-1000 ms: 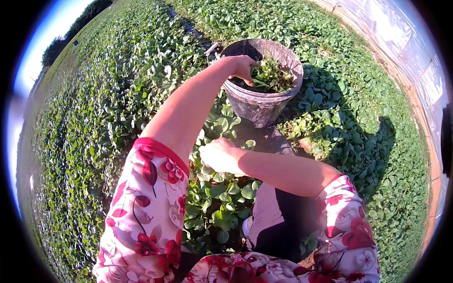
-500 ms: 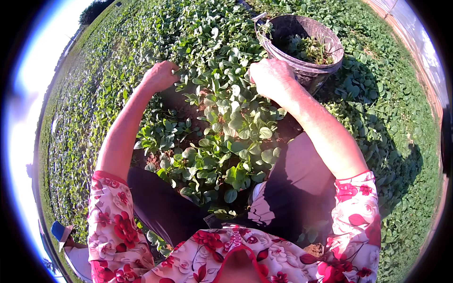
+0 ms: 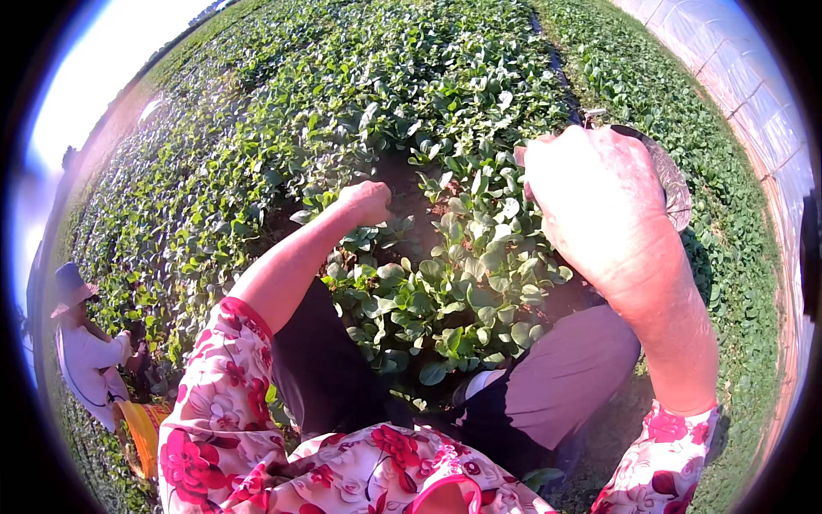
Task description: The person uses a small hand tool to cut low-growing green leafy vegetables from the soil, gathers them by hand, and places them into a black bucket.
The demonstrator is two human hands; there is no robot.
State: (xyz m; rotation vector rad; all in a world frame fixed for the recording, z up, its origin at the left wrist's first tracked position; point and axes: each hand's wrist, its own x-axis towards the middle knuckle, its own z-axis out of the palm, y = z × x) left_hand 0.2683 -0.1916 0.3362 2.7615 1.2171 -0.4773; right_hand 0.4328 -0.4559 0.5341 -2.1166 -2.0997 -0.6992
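Down in the field, the left hand (image 3: pixel 366 202) is reaching into the low green leafy plants (image 3: pixel 445 283) growing from dark soil between the person's knees. It looks curled into a loose fist among the leaves, knuckles up. Whether stems are pinched inside it, I cannot tell from here.

The right hand (image 3: pixel 599 210) is raised close to the camera, back of the hand toward us, fingers bent inward and hidden. Its grip cannot be read either. Just behind it peeks the rim of a round grey bucket (image 3: pixel 664 176), mostly covered by the hand.

The risks: that left fist is buried among crowded stems, so a hard tug could, I judge, rip out neighbouring plants or bring up a clump of soil. The right hand sits right beside the bucket rim, so a careless swing could knock it over into the row. The bucket looks to stand among foliage, so its footing may be poor.

The pose: left forearm stretched forward and down, floral red-and-white sleeve (image 3: pixel 223 403) pushed up. Right forearm rises steeply, wrist bent forward.

Far left, another person in a hat (image 3: pixel 86 343) crouches among the rows, well apart.
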